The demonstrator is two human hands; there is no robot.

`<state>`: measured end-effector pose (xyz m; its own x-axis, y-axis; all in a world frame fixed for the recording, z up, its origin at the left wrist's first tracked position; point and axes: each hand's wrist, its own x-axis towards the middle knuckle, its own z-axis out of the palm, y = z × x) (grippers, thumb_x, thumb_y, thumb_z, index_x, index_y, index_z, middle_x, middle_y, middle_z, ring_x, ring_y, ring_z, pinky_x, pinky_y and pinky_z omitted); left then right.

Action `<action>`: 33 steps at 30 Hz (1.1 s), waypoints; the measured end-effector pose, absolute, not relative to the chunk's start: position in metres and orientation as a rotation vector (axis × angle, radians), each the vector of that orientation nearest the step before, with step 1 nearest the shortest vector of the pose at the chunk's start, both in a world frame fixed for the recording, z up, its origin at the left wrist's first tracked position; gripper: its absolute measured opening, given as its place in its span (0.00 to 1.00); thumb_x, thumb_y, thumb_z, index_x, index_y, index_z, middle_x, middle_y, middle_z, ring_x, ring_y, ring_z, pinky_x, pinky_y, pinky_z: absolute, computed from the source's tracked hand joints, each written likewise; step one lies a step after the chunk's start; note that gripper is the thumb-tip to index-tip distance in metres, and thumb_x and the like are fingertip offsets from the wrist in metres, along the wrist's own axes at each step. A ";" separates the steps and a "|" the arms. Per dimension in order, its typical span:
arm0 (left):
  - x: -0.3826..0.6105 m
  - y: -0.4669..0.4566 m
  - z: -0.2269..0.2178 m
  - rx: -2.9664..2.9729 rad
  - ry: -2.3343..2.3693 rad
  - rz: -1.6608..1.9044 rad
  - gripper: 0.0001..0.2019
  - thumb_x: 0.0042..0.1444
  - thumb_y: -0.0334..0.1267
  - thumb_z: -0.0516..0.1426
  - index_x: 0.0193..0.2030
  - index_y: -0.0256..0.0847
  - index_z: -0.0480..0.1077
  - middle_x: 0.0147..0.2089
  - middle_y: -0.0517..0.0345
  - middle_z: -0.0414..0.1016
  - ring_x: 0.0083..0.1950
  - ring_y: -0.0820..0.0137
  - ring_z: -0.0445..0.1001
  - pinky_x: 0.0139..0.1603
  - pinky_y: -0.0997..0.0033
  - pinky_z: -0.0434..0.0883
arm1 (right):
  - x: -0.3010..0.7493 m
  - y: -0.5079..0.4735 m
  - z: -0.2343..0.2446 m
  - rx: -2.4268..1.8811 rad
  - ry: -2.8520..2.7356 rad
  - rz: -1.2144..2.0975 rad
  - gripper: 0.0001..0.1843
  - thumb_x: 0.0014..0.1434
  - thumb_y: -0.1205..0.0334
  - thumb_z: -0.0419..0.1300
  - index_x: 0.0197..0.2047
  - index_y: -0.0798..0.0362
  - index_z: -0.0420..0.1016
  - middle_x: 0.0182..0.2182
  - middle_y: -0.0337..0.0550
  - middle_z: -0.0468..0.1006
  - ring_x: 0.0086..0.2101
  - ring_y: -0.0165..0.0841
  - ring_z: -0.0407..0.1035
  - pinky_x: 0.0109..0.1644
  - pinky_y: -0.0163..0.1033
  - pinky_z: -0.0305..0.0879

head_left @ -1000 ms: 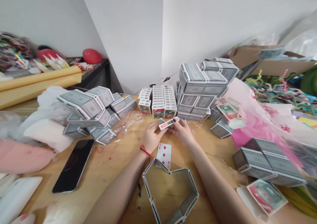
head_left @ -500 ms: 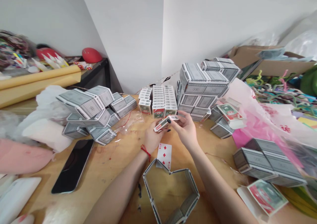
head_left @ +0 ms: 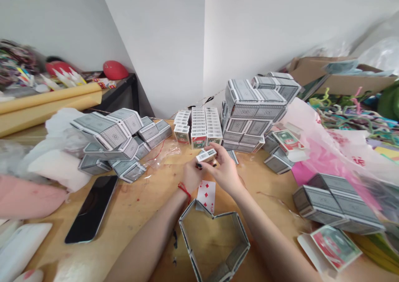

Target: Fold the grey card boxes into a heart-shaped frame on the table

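A small playing card box (head_left: 205, 155) is held between my two hands above the table, its narrow printed side turned up. My right hand (head_left: 225, 168) grips it from the right, with thumb across the near side. My left hand (head_left: 192, 173), a red string bracelet at its wrist, closes on it from the left; its fingers are partly hidden. A six-sided-looking open frame made of folded playing cards, heart-like in outline (head_left: 190, 251), stands between my forearms. A diamond playing card (head_left: 206, 195) lies face up by its far edge.
Rows of card boxes (head_left: 199, 126) stand by the wall. Stacked folded-card blocks (head_left: 249, 107) rise at right, more blocks (head_left: 107, 130) at left. A phone (head_left: 92, 209) lies on the left. Opened card boxes (head_left: 336, 246) and pink plastic (head_left: 336, 157) lie right.
The card box has been turned and tilted in my hands, so another narrow side shows. My right hand has shifted slightly left and down; grey card pieces show behind the hands.
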<state>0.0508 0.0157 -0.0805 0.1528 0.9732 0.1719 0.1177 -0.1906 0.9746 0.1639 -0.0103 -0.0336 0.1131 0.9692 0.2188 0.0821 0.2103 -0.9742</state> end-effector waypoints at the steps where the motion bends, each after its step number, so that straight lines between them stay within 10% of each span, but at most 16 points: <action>1: 0.052 0.016 -0.081 1.511 1.068 1.180 0.11 0.47 0.38 0.59 0.40 0.42 0.74 0.37 0.53 0.78 0.38 0.61 0.74 0.38 0.63 0.69 | 0.162 -0.012 -0.034 -1.183 -1.290 0.887 0.37 0.40 0.58 0.68 0.54 0.45 0.62 0.48 0.46 0.71 0.48 0.41 0.66 0.53 0.49 0.61; 33: 0.052 0.018 -0.082 1.794 1.115 1.050 0.20 0.47 0.28 0.56 0.49 0.42 0.64 0.46 0.56 0.74 0.44 0.68 0.74 0.44 0.69 0.70 | 0.189 0.000 -0.036 -1.499 -1.052 0.628 0.30 0.43 0.48 0.63 0.48 0.52 0.66 0.32 0.42 0.76 0.28 0.33 0.69 0.32 0.39 0.66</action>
<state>0.0524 0.0176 -0.0818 0.2794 0.9283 0.2452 0.3005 -0.3271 0.8959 0.1894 -0.0004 -0.0357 0.4566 0.8739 0.1669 0.2678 0.0439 -0.9625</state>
